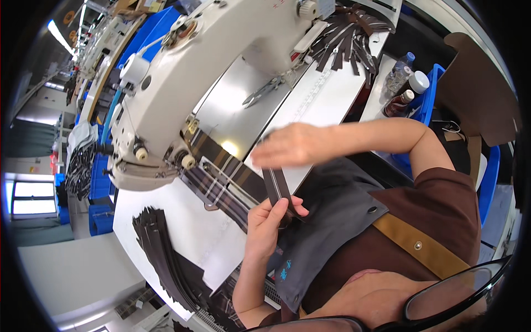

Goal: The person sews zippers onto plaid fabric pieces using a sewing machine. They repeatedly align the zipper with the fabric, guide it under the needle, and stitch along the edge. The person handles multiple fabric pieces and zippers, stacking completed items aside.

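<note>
Close against the grey apron [326,213], one dark zip strip [275,182] with pale metal teeth is clamped between the thumb and fingers of the left hand [265,220], its lower end hidden by the grip. Its upper end is covered by the right hand [298,145], blurred; the fingers are held together, but whether the strip is pinched cannot be told. Just beyond, a plaid band [213,154] is partly covered by a metal guide [220,185]. To the left, a bundle of dark strips [160,249] is laid on the white tabletop [207,243]. The sewing machine [199,61] is cut off above. Farther off, snips [262,92] and heaped zip strips [348,41] are seen; background machines are barely made out.
</note>
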### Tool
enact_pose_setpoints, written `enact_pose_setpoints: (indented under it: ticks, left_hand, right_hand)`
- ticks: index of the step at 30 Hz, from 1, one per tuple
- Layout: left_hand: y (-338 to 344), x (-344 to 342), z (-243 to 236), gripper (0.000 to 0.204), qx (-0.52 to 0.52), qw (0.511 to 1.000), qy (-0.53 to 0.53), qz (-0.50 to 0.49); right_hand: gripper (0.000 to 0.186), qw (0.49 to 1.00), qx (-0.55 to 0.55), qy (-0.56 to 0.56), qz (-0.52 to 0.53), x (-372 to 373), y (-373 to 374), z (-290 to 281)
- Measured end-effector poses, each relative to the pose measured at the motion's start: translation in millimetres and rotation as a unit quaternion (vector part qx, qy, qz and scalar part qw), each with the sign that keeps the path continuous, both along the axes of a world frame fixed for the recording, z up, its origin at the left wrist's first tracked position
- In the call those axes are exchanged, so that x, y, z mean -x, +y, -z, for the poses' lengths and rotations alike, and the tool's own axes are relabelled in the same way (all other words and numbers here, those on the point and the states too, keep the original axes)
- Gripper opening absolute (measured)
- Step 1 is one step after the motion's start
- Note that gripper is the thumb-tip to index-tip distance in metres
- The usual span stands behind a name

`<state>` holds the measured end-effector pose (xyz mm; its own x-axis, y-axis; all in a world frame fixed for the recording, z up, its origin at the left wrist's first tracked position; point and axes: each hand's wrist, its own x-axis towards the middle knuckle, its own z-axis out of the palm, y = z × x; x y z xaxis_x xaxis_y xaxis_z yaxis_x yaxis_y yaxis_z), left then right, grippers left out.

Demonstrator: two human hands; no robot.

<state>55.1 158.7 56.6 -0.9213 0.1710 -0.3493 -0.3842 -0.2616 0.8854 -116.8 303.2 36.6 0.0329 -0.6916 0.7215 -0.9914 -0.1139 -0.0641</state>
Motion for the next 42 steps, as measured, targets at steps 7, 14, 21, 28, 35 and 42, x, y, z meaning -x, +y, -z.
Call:
enact_pose_setpoints:
  ticks: [7,14,21,28,35,42]
  left_hand:
    - [0.3,-44.6,22.4,0.036,0.034,0.995,0.080,-0.045]
    - [-7.5,-68.2,18.3,0.029,-0.080,0.988,0.004,-0.135]
    - [-20.7,-53.2,7.7,0.026,-0.090,0.985,0.014,-0.148]
    - [-107.7,-1.1,-5.5,0.013,0.375,0.926,0.040,0.009]
    - [-134.9,45.1,56.9,0.020,0.737,0.576,0.324,-0.138]
    - [-136.3,43.4,66.4,0.021,0.704,0.622,0.308,-0.152]
  right_hand:
    - [0.035,0.993,0.056,-0.045,-0.091,-17.1,-42.7,7.5]
    - [0.038,0.994,-0.050,-0.075,-0.063,-27.2,-61.1,31.2]
    - [0.028,0.992,-0.037,-0.045,-0.111,6.5,-107.2,23.3]
    - [0.030,0.975,-0.092,-0.180,-0.091,27.7,-121.3,34.6]
    - [0.021,0.978,-0.051,-0.176,-0.101,29.4,-122.1,41.4]
    - [0.016,0.975,-0.032,-0.200,-0.092,16.9,-131.2,40.1]
